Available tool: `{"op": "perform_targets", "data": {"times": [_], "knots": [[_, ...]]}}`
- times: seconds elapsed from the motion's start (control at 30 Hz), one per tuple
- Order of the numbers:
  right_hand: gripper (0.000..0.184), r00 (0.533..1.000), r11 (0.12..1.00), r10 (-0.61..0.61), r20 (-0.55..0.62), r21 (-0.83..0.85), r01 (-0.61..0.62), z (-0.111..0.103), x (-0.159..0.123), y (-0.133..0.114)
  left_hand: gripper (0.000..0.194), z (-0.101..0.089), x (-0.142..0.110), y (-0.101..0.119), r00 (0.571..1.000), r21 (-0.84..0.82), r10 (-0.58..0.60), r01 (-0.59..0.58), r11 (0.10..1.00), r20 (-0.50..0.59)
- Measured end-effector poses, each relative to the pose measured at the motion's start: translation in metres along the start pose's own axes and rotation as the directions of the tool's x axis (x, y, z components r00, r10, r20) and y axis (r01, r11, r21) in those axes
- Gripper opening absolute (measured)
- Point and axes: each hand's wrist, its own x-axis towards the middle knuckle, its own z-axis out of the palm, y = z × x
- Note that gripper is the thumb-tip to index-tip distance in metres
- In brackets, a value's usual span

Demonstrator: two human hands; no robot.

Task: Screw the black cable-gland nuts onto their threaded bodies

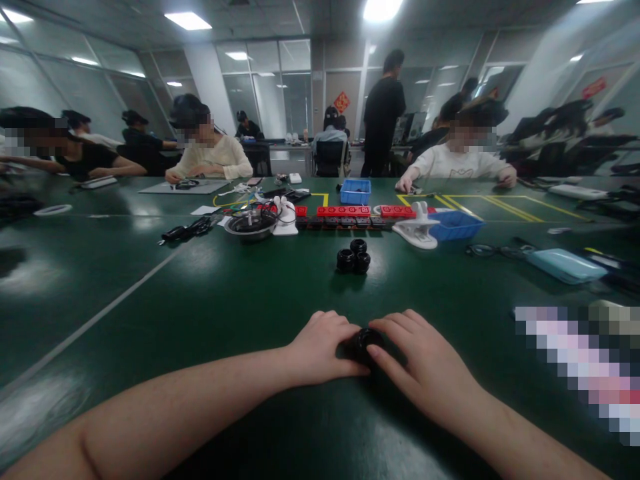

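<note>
Low over the green table, a round black part with a hollow-looking top sits between my two hands. My left hand is closed round its left side, thumb toward me. From the right, my right hand grips the same part, its thumb against the near upper edge and fingers over the far side. Its lower half is hidden, so I cannot tell whether it rests on the table. Beyond my hands stands a close cluster of 3 similar black round parts, with ridged sides.
Farther back are red power strips, a white clamp stand, blue bins, a metal bowl with cables and black cords. A light-blue case lies right. Several people sit across the green table.
</note>
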Motion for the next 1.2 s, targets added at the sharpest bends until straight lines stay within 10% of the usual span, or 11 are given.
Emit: {"op": "perform_targets", "data": {"times": [1.2], "knots": [[0.022, 0.999, 1.0, 0.011, 0.043, 0.006, -0.011, 0.0037, -0.0011, -0.0009, 0.039, 0.0032, 0.0002, -0.0019, 1.0, -0.004, 0.014, -0.014, 1.0, -0.015]]}}
